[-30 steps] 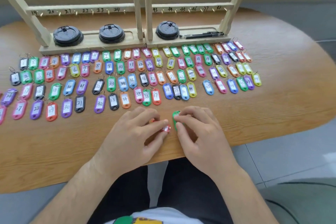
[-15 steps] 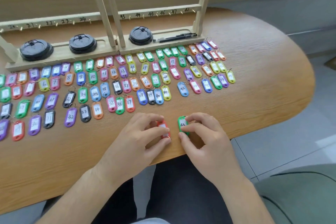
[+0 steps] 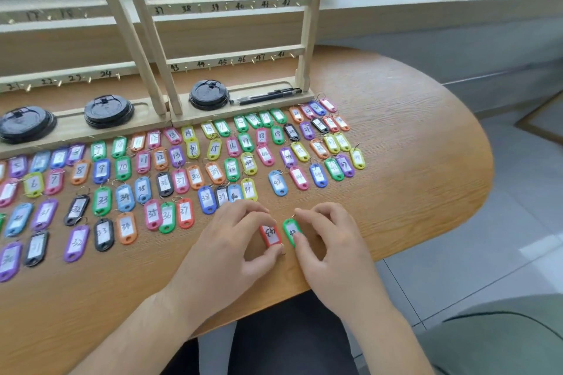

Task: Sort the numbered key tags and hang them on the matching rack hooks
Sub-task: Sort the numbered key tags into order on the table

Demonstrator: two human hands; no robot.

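Left hand [image 3: 225, 250] pinch on red tag [image 3: 270, 234]

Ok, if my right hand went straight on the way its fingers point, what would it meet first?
Likely the red tag pinched by the left hand. The right hand, holding the green tag, points leftward at it, and the two tags sit just apart.
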